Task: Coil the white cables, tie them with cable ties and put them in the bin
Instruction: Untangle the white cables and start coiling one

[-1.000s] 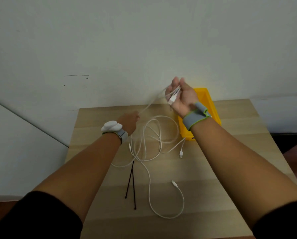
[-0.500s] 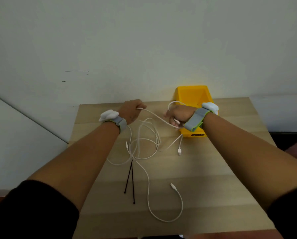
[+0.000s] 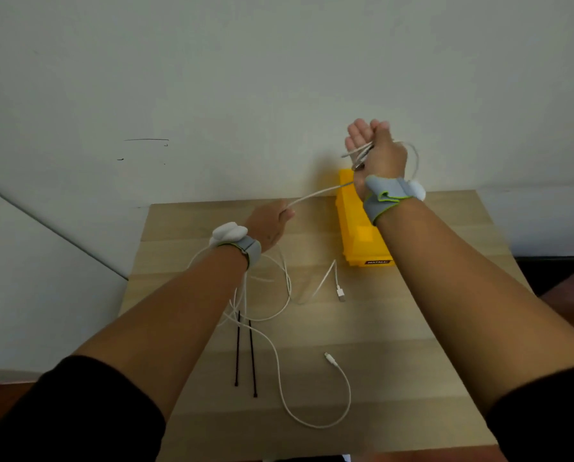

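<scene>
My right hand (image 3: pixel 377 155) is raised above the yellow bin (image 3: pixel 349 211) with loops of a white cable (image 3: pixel 315 194) wound around it. That cable runs down and left to my left hand (image 3: pixel 269 221), which grips it low over the table's far side. A second white cable (image 3: pixel 279 371) lies loose on the wooden table (image 3: pixel 395 378), curving to the front with a plug at its end. More slack cable (image 3: pixel 287 288) loops under my left wrist, one plug lying near the bin. Two black cable ties (image 3: pixel 245 355) lie side by side on the table.
The table stands against a pale wall (image 3: pixel 245 78). A white surface (image 3: pixel 29 278) adjoins it on the left. The bin sits at the far right part of the table, partly hidden by my right forearm.
My right hand has risen from table height beside the bin and turned over, with another loop of cable around it. My left hand has slid slightly right along the cable.
</scene>
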### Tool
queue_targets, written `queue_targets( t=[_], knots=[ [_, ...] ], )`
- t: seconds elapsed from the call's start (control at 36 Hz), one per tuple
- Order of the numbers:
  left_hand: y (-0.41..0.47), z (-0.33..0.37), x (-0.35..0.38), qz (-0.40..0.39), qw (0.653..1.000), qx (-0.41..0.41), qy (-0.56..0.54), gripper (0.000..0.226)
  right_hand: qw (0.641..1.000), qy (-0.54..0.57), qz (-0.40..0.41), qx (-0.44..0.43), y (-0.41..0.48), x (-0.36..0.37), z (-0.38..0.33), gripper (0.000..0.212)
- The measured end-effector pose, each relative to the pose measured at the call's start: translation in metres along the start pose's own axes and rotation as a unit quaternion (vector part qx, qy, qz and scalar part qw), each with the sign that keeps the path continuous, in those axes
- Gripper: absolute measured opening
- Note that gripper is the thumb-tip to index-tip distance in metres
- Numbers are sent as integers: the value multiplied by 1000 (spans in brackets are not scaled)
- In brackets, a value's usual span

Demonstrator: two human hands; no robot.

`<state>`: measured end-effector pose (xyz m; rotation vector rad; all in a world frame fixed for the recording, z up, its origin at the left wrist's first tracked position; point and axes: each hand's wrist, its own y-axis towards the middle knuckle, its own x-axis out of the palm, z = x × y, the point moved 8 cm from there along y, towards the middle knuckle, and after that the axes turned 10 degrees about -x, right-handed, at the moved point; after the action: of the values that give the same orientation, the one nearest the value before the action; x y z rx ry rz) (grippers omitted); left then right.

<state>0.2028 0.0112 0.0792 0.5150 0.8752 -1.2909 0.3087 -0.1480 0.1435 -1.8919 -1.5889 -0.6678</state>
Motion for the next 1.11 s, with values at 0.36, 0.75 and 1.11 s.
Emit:
queue_targets(
  t=[0.36, 0.75, 1.11],
  knots=[
    [22, 28, -50, 117, 979, 119, 115, 30, 776, -397, -388, 300, -61, -25, 61, 57],
    [-5, 55, -8, 24, 971, 207, 118, 24, 964, -220, -134, -63, 4, 9, 8, 16],
    [15, 34, -41, 61, 982, 166, 68, 29, 722, -378, -422, 397, -85, -33, 74, 46]
  ],
)
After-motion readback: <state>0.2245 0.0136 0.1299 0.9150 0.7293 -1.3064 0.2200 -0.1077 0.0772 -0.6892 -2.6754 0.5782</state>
